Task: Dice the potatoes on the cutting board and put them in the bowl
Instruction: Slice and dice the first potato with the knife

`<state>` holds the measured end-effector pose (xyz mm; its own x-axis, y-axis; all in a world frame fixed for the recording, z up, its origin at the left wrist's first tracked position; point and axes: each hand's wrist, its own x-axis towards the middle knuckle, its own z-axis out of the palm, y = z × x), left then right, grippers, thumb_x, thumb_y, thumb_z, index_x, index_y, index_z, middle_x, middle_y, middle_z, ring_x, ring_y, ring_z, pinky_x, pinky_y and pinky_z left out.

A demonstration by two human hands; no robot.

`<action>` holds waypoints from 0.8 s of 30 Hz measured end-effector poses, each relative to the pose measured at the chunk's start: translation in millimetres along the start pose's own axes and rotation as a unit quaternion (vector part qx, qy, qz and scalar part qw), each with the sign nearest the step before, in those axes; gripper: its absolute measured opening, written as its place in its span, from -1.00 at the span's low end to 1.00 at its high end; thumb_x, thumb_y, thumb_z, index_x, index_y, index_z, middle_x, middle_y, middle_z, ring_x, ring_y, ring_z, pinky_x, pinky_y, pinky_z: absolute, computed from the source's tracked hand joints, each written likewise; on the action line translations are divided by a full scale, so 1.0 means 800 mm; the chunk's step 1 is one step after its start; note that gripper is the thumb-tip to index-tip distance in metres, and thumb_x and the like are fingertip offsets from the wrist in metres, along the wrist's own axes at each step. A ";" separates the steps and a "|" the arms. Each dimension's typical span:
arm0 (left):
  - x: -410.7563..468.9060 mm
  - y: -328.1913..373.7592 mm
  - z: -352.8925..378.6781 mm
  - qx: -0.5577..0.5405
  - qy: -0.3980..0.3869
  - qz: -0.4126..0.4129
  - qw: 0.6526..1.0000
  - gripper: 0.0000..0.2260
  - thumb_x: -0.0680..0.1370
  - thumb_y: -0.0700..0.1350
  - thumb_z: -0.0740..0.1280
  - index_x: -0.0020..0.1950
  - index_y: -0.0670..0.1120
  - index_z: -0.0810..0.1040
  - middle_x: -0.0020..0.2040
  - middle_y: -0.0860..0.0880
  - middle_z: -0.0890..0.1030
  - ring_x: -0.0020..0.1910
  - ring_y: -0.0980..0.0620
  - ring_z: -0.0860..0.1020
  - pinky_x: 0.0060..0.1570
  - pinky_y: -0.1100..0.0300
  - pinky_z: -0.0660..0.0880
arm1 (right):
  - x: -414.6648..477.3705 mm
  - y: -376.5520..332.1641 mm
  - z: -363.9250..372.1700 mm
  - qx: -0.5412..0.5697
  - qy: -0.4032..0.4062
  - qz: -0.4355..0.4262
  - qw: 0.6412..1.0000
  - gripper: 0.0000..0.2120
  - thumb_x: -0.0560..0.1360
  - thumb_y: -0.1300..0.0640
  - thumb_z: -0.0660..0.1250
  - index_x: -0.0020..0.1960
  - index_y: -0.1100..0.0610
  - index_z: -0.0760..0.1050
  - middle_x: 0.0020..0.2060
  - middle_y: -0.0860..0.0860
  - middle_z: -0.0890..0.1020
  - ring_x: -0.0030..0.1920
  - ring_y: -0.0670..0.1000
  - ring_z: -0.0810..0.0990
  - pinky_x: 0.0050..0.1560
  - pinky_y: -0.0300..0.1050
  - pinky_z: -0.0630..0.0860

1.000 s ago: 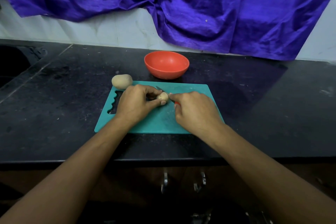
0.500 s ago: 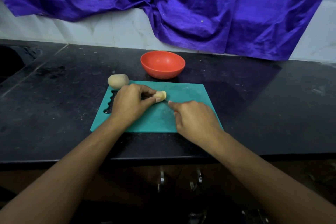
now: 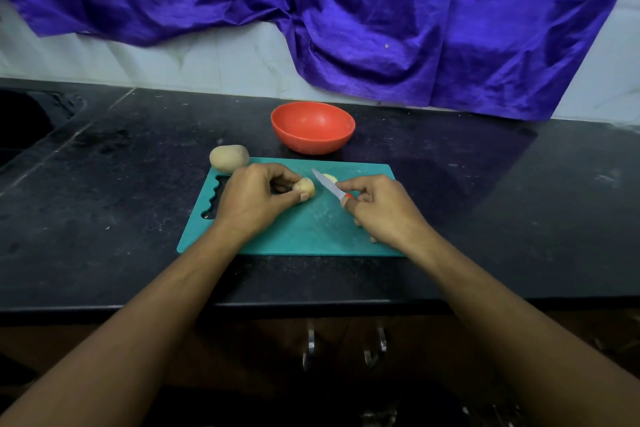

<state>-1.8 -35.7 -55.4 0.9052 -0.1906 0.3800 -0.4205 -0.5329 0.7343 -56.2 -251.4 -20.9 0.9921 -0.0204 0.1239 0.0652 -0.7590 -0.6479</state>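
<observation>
Two potatoes are in play: a whole potato (image 3: pixel 229 158) sits at the far left corner of the cutting board (image 3: pixel 304 236), partly over its edge, and a small potato piece (image 3: pixel 304 186) lies in the board's far half, pinched between the thumb and curled fingers of the left hand (image 3: pixel 256 199). The right hand (image 3: pixel 384 208) has its fingers curled round the red handle of a knife (image 3: pixel 327 184), whose blade points toward the far edge, just beside the piece but apart from it. A pale slice (image 3: pixel 330 178) lies behind the blade. The red bowl (image 3: pixel 311 144) stands on the bench just beyond the board's far edge and looks empty. The piece is probably firm, light and slick on its cut face, so it is best held low at its skin end, fingertips tucked back from the blade; its rounded side may roll.
</observation>
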 end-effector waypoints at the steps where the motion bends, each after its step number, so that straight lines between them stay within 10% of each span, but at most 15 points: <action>1: 0.000 -0.001 0.000 0.001 0.001 -0.001 1.000 -0.79 0.43 0.07 0.60 -0.01 0.05 0.73 -0.15 0.20 0.72 -0.14 0.29 0.66 0.02 0.07 0.65 | -0.002 -0.002 -0.002 -0.015 0.014 -0.010 1.000 -0.70 0.60 0.08 0.35 0.30 -0.12 0.63 -0.47 -0.13 0.45 -0.40 -0.09 0.46 -0.35 0.03 0.58; 3: 0.000 -0.001 0.000 0.002 0.002 -0.001 1.000 -0.79 0.42 0.09 0.60 -0.02 0.05 0.73 -0.15 0.20 0.72 -0.15 0.29 0.66 0.00 0.07 0.65 | -0.011 -0.013 -0.006 -0.061 0.034 -0.040 0.997 -0.68 0.59 0.09 0.35 0.31 -0.14 0.62 -0.38 -0.20 0.51 -0.35 -0.14 0.50 -0.29 -0.22 0.48; 7: 0.000 0.000 0.000 0.008 0.007 0.001 1.000 -0.77 0.42 0.12 0.59 -0.02 0.05 0.74 -0.16 0.20 0.72 -0.15 0.30 0.66 -0.02 0.07 0.65 | -0.026 -0.036 -0.007 -0.149 0.034 -0.069 0.986 -0.60 0.59 0.05 0.29 0.40 -0.22 0.53 0.12 -0.07 0.70 0.08 0.06 0.65 0.06 0.00 0.61; 24: -0.001 0.001 0.000 0.032 0.024 0.015 0.999 -0.77 0.43 0.14 0.58 -0.02 0.07 0.74 -0.17 0.20 0.72 -0.17 0.31 0.65 -0.06 0.06 0.65 | -0.034 -0.057 -0.009 -0.236 0.020 -0.079 0.968 -0.60 0.62 0.07 0.24 0.42 -0.17 0.51 -0.02 0.00 0.69 -0.01 0.10 0.63 -0.11 -0.04 0.48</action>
<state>-3.2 -36.2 -55.2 0.8877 -0.1679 0.4288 -0.4408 -0.5792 0.6857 -87.0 -220.8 10.6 0.9680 0.1022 0.2293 0.1504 -0.9674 -0.2037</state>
